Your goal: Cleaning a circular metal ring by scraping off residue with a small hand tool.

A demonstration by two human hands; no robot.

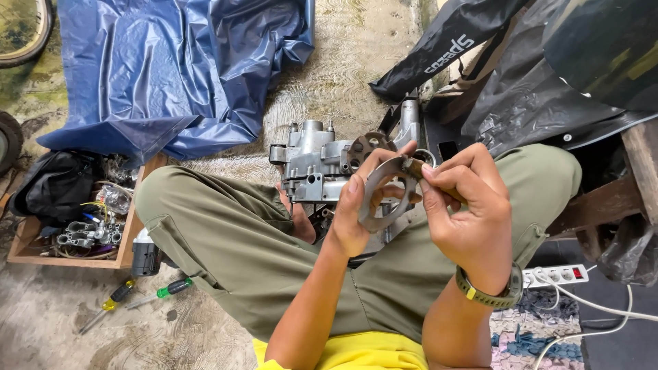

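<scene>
**Holding a curved metal piece between both hands**

Gripping from either side, the two hands share one thing: a flat, grey, crescent-shaped metal piece [381, 199] held in the air above the person's crossed, olive-trousered legs [226, 240]. The left hand [353, 216] is closed around its left curve, thumb and fingers wrapped over the rim. The right hand [466, 205] pinches its upper right tip, where a small brownish part sits, with fingertips bunched tight. The crescent stands nearly upright, its long curve running from the upper right tip down to the lower left, its open side turned toward the right hand. Both hands touch it; neither is nearer. Just behind it, farther from the body, a grey cast-metal engine casing [315, 164] rests between the knees.
</scene>
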